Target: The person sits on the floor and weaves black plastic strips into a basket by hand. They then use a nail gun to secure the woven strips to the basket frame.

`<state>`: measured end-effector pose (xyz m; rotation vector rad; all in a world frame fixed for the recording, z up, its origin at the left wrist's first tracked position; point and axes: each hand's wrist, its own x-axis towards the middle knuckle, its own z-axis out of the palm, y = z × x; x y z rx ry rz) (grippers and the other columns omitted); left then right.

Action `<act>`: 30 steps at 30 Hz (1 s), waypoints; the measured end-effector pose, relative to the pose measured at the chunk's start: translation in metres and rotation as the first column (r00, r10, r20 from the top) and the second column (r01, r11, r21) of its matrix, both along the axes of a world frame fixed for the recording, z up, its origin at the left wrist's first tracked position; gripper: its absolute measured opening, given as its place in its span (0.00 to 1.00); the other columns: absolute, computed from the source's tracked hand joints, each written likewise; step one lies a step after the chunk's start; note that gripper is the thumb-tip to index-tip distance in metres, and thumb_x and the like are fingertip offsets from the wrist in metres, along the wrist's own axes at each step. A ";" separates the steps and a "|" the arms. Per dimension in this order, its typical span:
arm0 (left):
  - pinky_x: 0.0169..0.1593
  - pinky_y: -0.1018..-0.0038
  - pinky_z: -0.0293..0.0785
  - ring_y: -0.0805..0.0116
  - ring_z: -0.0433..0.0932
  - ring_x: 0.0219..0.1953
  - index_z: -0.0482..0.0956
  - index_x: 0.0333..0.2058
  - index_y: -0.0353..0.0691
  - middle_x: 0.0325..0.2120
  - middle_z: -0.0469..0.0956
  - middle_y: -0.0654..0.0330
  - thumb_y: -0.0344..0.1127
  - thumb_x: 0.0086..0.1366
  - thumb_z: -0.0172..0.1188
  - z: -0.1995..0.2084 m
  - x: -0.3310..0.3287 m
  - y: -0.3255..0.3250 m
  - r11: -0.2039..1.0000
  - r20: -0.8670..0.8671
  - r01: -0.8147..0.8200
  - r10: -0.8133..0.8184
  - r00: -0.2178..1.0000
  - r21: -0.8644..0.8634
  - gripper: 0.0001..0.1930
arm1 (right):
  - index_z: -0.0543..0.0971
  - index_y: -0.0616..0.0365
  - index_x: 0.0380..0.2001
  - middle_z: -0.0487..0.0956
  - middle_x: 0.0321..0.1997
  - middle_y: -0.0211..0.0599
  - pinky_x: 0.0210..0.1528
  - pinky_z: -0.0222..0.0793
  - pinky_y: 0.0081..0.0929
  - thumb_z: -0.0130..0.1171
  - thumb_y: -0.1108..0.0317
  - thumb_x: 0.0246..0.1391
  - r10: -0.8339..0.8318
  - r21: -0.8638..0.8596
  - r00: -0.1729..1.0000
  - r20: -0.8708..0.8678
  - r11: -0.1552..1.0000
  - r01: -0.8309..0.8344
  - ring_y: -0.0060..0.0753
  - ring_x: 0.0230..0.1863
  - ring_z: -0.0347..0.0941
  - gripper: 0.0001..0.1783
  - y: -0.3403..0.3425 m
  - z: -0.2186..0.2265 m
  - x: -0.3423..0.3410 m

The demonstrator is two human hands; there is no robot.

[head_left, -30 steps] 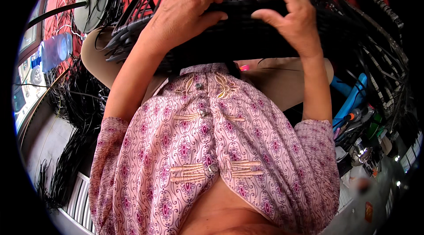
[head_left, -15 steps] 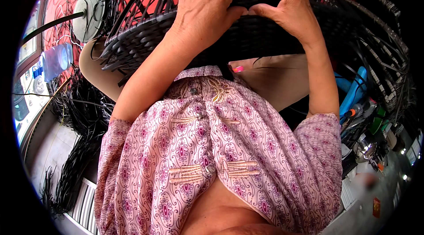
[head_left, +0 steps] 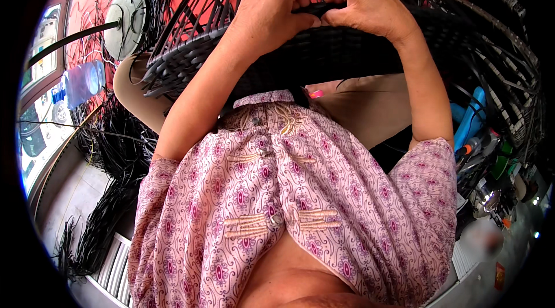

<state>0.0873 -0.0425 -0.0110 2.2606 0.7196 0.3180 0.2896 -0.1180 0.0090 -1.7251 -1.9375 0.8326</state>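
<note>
The woven basket [head_left: 324, 59] sits on the person's lap, in front of the shirt [head_left: 289, 204]. The left hand [head_left: 272, 13] and the right hand [head_left: 364, 1] are side by side on the basket's top edge, with a strip [head_left: 315, 8] between them. A fan [head_left: 124, 21] and a bottle [head_left: 84, 82] are off to the left, a pile of loose strips [head_left: 110, 152] lies on the floor below them, and some tools [head_left: 480, 134] lie to the right.

Both forearms reach up, left hand [head_left: 269, 13] and right hand [head_left: 364, 1] curled shut, knuckles nearly touching.
</note>
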 end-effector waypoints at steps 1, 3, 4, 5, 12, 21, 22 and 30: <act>0.31 0.68 0.72 0.66 0.74 0.25 0.75 0.34 0.36 0.23 0.76 0.58 0.40 0.50 0.77 0.001 -0.001 0.000 1.000 -0.007 0.001 -0.002 1.000 -0.014 0.21 | 0.75 0.59 0.26 0.78 0.24 0.37 0.34 0.72 0.35 0.72 0.65 0.35 -0.006 0.023 1.000 -0.022 1.000 0.007 0.41 0.29 0.77 0.17 -0.001 -0.003 -0.001; 0.31 0.69 0.71 0.67 0.74 0.25 0.75 0.34 0.36 0.23 0.76 0.59 0.40 0.50 0.77 0.001 -0.001 0.000 0.999 -0.016 0.000 0.000 1.000 -0.044 0.21 | 0.72 0.60 0.26 0.75 0.22 0.36 0.31 0.69 0.34 0.71 0.66 0.34 -0.013 0.038 0.999 -0.043 0.999 0.015 0.38 0.26 0.73 0.18 -0.001 -0.006 -0.002; 0.30 0.69 0.71 0.67 0.73 0.25 0.75 0.34 0.36 0.23 0.75 0.59 0.40 0.51 0.77 0.001 -0.001 0.001 0.998 -0.018 -0.002 0.001 1.000 -0.056 0.21 | 0.71 0.60 0.25 0.72 0.21 0.35 0.30 0.67 0.33 0.72 0.66 0.35 -0.016 0.032 0.999 -0.041 0.999 0.017 0.34 0.25 0.70 0.19 -0.001 -0.007 -0.002; 0.30 0.69 0.71 0.68 0.73 0.25 0.75 0.34 0.36 0.23 0.75 0.59 0.40 0.51 0.77 0.002 0.000 0.001 0.998 -0.020 -0.004 0.002 1.000 -0.067 0.20 | 0.69 0.60 0.25 0.69 0.21 0.34 0.29 0.65 0.32 0.72 0.67 0.35 -0.017 0.028 0.999 -0.040 0.999 0.018 0.31 0.24 0.67 0.20 -0.001 -0.007 -0.002; 0.33 0.70 0.74 0.67 0.75 0.26 0.76 0.34 0.37 0.25 0.77 0.60 0.39 0.50 0.77 -0.001 -0.001 -0.002 0.999 0.036 0.015 -0.014 0.999 -0.032 0.20 | 0.74 0.59 0.26 0.77 0.23 0.34 0.32 0.71 0.32 0.72 0.66 0.34 -0.022 -0.078 0.998 -0.054 0.997 0.017 0.35 0.27 0.76 0.18 0.001 -0.004 0.000; 0.35 0.69 0.75 0.63 0.78 0.31 0.76 0.37 0.40 0.29 0.78 0.60 0.39 0.51 0.76 -0.004 0.002 -0.003 0.999 0.062 0.040 -0.042 0.997 0.022 0.20 | 0.78 0.59 0.31 0.77 0.28 0.32 0.37 0.72 0.31 0.74 0.69 0.37 -0.050 -0.054 0.992 -0.119 0.998 0.044 0.33 0.32 0.76 0.17 -0.008 -0.002 0.008; 0.36 0.68 0.75 0.62 0.78 0.32 0.77 0.37 0.40 0.30 0.78 0.60 0.39 0.51 0.76 -0.002 0.000 -0.002 0.998 0.054 0.039 -0.041 0.998 0.040 0.20 | 0.79 0.58 0.33 0.77 0.29 0.32 0.38 0.72 0.29 0.74 0.71 0.38 -0.049 0.066 0.991 -0.125 0.996 0.057 0.31 0.33 0.75 0.17 -0.014 -0.003 0.007; 0.41 0.64 0.73 0.56 0.76 0.38 0.78 0.38 0.41 0.33 0.73 0.59 0.40 0.52 0.74 0.006 0.016 -0.009 0.963 0.102 0.074 -0.103 0.989 0.258 0.18 | 0.83 0.55 0.35 0.80 0.37 0.32 0.50 0.72 0.36 0.76 0.66 0.36 -0.287 0.360 0.954 0.091 0.902 0.237 0.40 0.44 0.76 0.19 -0.061 -0.004 0.039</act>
